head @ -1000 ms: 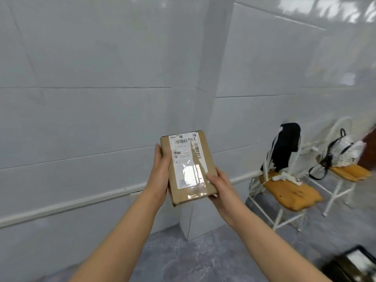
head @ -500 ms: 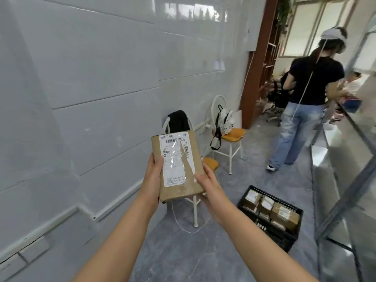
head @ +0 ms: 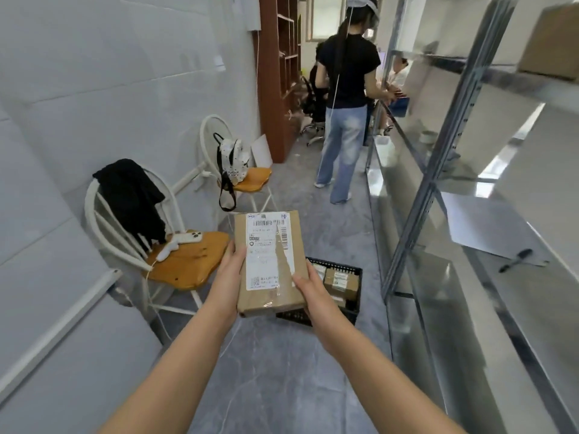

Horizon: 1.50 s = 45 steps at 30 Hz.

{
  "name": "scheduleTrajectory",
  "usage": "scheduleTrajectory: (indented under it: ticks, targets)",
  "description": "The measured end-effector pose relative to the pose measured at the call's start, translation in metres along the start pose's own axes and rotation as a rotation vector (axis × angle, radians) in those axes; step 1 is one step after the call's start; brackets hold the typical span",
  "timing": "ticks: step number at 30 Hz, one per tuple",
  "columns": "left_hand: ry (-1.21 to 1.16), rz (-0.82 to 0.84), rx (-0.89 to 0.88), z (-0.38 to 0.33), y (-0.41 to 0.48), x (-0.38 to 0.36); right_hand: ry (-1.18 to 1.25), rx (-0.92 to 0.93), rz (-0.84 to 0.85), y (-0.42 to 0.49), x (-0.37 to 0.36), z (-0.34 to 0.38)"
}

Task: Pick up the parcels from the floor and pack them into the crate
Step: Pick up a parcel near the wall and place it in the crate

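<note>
Above the crate [head: 352, 274], both hands grip the parcel [head: 270, 261].

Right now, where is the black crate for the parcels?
In the head view, the black crate sits on the floor at centre-right, partly behind the held parcel, between the near chair and the metal shelving.

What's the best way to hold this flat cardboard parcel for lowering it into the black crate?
Take the parcel by its two long edges, near the end closest to you, left hand from the left and right hand from the right, as it is held now. It is flat and narrow, so each hand can wrap a thin side, probably keeping it level over the crate.
</note>
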<state>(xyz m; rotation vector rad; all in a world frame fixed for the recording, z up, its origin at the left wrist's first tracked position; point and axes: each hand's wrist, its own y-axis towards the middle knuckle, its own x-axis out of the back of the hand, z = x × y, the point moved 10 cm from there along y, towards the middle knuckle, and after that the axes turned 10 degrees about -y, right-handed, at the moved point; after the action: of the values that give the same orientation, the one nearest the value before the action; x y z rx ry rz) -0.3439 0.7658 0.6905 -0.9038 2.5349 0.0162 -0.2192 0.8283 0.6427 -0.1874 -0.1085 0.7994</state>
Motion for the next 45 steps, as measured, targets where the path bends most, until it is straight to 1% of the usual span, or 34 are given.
scheduleTrajectory:
  ticks: [2,4,5,9,14,20,24,27,30,32,34,39,41,45]
  targets:
    - [0.01,-0.017,0.055,0.015,0.021,-0.021,0.01,-0.016,-0.042,0.012,0.027,-0.003]
    - [0.039,-0.078,0.079,0.027,0.042,-0.037,0.034,-0.035,-0.107,0.025,0.056,-0.006]
    - [0.046,-0.082,0.087,0.033,0.053,-0.047,0.046,-0.041,-0.143,0.032,0.071,-0.008]
    - [0.089,0.027,0.158,0.061,0.107,-0.093,0.067,-0.044,-0.238,0.064,0.124,-0.015]
    - [0.15,0.19,0.211,0.097,0.194,-0.142,0.025,-0.086,-0.35,0.132,0.183,-0.021]
    - [0.275,0.363,0.306,0.145,0.306,-0.185,-0.017,-0.173,-0.438,0.215,0.245,-0.033]
    - [0.315,0.457,0.366,0.191,0.367,-0.207,0.012,-0.221,-0.495,0.262,0.286,-0.057]
    - [0.317,0.44,0.485,0.238,0.402,-0.209,0.026,-0.299,-0.48,0.294,0.315,-0.091]
    - [0.318,0.413,0.557,0.291,0.44,-0.206,0.026,-0.363,-0.478,0.332,0.344,-0.128]
    - [0.332,0.362,0.619,0.326,0.463,-0.198,0.056,-0.431,-0.438,0.356,0.355,-0.159]
    - [0.345,0.309,0.629,0.36,0.486,-0.189,0.038,-0.451,-0.404,0.38,0.366,-0.189]
    - [0.396,0.286,0.733,0.472,0.528,-0.151,0.042,-0.544,-0.335,0.431,0.388,-0.284]
    - [0.405,0.245,0.776,0.515,0.544,-0.136,0.043,-0.585,-0.314,0.45,0.393,-0.326]
    - [0.363,0.21,0.851,0.58,0.557,-0.11,0.072,-0.663,-0.288,0.478,0.389,-0.409]
